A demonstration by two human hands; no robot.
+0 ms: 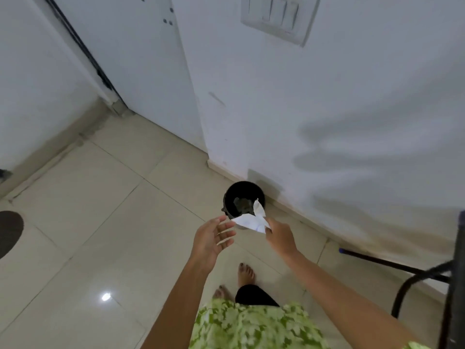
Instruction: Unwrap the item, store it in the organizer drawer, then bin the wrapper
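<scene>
A small round black bin (232,197) stands on the tiled floor against the white wall, its mouth facing up. My right hand (280,236) pinches a crumpled white wrapper (251,219) that hangs over the bin's near rim. My left hand (214,239) is just left of the wrapper, palm turned inward, fingers spread and holding nothing. The unwrapped item and the organizer drawer are out of sight.
A black metal chair frame (412,269) stands at the right edge near the wall. A dark round mat (8,231) lies at the far left. A white door (136,59) stands behind the bin. My bare feet (245,273) are below the hands.
</scene>
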